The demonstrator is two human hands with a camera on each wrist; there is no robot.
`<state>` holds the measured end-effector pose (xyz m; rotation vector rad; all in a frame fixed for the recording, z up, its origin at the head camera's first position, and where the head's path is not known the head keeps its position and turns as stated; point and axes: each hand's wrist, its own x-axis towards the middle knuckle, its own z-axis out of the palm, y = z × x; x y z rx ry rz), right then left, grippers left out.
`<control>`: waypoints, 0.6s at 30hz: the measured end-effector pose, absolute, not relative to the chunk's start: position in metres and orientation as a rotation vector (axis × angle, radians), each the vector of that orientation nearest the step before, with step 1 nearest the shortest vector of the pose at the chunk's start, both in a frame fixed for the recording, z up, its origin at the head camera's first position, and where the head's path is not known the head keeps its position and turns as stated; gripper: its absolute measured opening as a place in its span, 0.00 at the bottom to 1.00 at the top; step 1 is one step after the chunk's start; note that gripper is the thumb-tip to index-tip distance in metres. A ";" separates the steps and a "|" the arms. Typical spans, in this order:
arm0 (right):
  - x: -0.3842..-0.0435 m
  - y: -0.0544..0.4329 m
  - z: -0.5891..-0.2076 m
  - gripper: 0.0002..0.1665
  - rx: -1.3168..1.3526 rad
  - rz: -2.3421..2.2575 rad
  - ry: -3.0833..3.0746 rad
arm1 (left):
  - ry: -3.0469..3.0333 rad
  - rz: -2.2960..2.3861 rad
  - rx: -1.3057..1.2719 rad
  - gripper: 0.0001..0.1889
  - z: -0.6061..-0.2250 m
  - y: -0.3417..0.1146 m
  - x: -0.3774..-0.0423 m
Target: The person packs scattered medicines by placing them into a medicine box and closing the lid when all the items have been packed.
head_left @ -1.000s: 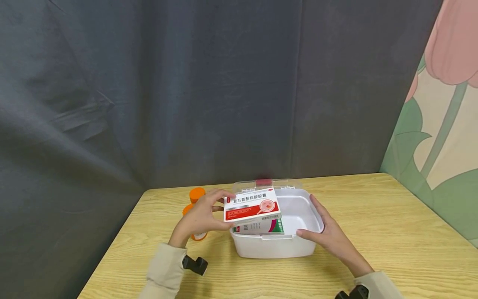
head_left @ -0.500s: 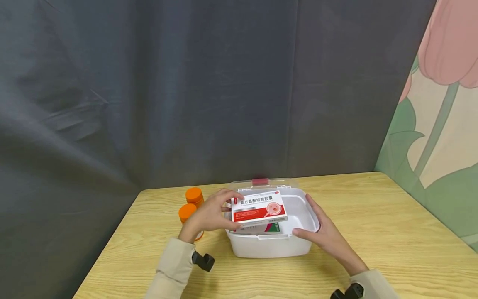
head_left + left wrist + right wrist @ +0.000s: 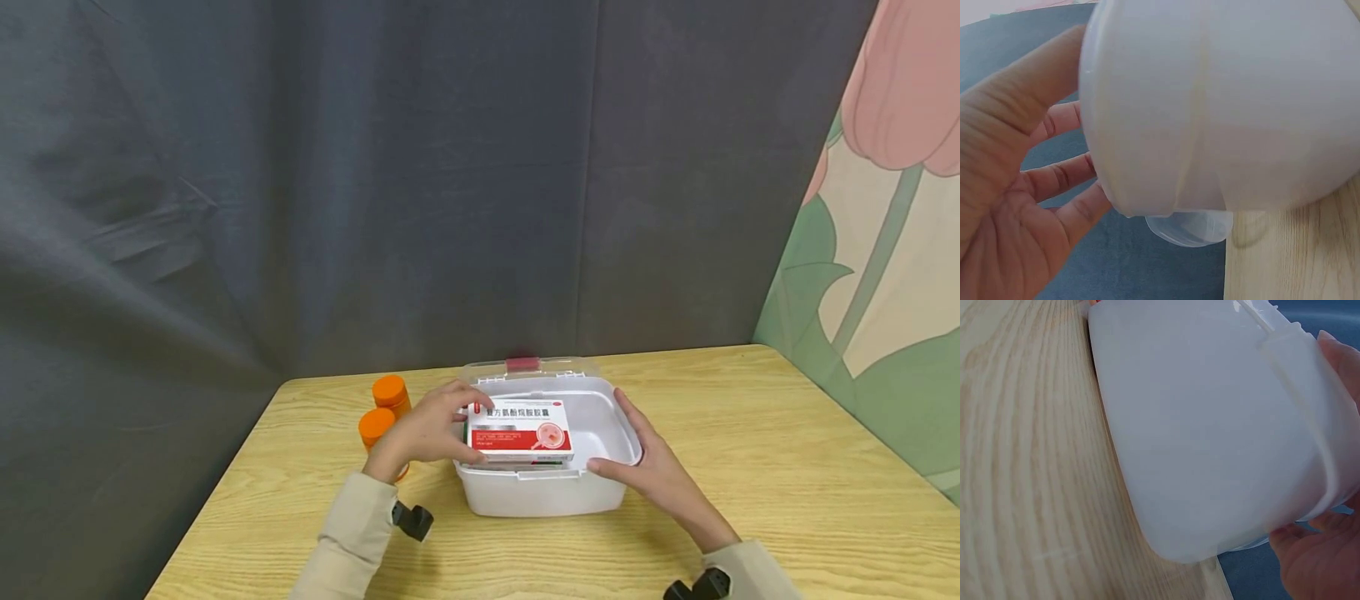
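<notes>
A white plastic storage box stands on the table with its clear lid swung back behind it. Inside its left half, a red-and-white medicine box lies face up over another medicine box, of which only thin edges show. My left hand pinches the left end of the red-and-white medicine box, thumb at the front and fingers behind. At the storage box's right end, my right hand holds the rim, thumb on the front corner. In the left wrist view the box wall hides my left fingertips.
Two orange-capped bottles stand left of the storage box, partly behind my left hand. The wooden table ends at a dark cloth backdrop. A wall with a painted flower rises at the right.
My left hand has moved right and lowered the red-and-white medicine box from above the rim into the storage box, covering most of the green-marked one. My right hand keeps its hold.
</notes>
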<state>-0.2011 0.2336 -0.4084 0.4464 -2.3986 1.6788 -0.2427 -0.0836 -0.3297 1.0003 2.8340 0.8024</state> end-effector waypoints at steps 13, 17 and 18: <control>-0.199 0.233 -0.408 0.61 0.452 1.670 -2.401 | 2.891 0.644 1.038 0.33 -0.331 -0.078 -0.243; -0.199 0.233 -0.408 0.61 0.445 1.677 -2.402 | 2.890 0.561 1.022 0.33 -0.330 -0.074 -0.242; -0.199 0.233 -0.408 0.61 0.445 1.677 -2.401 | 2.888 0.538 1.025 0.32 -0.330 -0.073 -0.242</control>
